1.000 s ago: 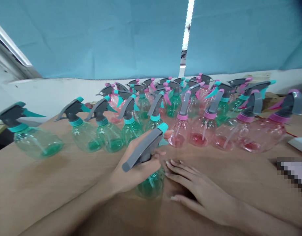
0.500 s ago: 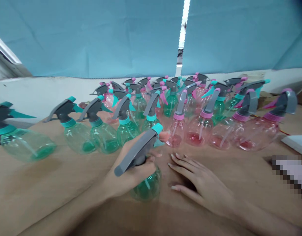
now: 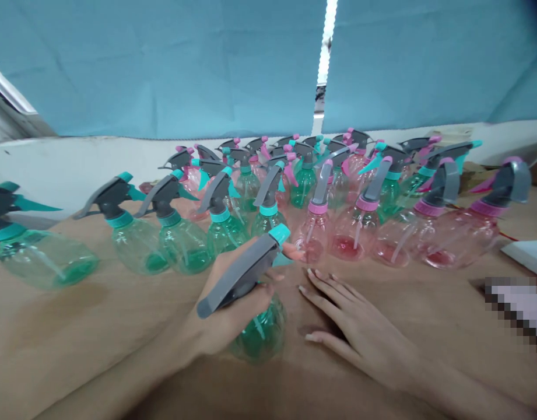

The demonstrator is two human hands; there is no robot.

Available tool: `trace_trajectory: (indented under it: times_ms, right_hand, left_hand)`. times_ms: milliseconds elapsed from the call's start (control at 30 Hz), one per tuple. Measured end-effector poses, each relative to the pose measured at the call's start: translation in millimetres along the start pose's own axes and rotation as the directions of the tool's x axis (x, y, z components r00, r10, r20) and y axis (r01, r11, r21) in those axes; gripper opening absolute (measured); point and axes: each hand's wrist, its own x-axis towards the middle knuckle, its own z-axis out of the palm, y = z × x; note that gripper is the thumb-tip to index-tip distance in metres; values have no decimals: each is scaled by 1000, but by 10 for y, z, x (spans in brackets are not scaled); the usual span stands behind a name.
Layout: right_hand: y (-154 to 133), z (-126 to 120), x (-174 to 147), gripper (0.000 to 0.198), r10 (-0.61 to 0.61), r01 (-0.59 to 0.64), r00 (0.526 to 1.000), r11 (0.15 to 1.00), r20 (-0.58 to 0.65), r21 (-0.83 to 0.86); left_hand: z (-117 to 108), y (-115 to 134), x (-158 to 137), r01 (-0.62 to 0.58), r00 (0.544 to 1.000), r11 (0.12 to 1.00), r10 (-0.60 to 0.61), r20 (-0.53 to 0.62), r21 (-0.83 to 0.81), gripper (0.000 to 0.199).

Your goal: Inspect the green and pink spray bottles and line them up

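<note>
My left hand [image 3: 227,312] is wrapped round the neck of a green spray bottle [image 3: 262,332] with a grey and turquoise head. The bottle is near the front of the table [image 3: 360,394], its nozzle pointing away to the right, and my palm hides its collar. To the right of it, my right hand [image 3: 351,315] rests on the tabletop with fingers spread and nothing in it. Just beyond my hands stand another green spray bottle [image 3: 268,217] and a pink spray bottle [image 3: 312,236].
Several more green bottles [image 3: 187,251] line the left, and pink bottles [image 3: 460,242] the right. Behind them is a crowd of mixed spray bottles [image 3: 305,184]. A white object [image 3: 528,256] lies at the right edge. A blue sheet [image 3: 185,64] hangs across the back.
The green bottle in my left hand has shifted very slightly down and to the left, its head tilting a little. My right hand stays flat in place.
</note>
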Motion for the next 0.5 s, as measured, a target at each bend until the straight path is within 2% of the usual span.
trace_trajectory:
  times_ms: [133,500]
  right_hand:
    - [7,1,1,64,9,-8,1000,999,-17,39]
    - [29,24,-6,63,45,-46,999,999,25,26]
  left_hand:
    - [-17,24,1,38,999,998,-39,10,50,35]
    - [-29,56,-4,-19,1000,998,19,-11,53,26]
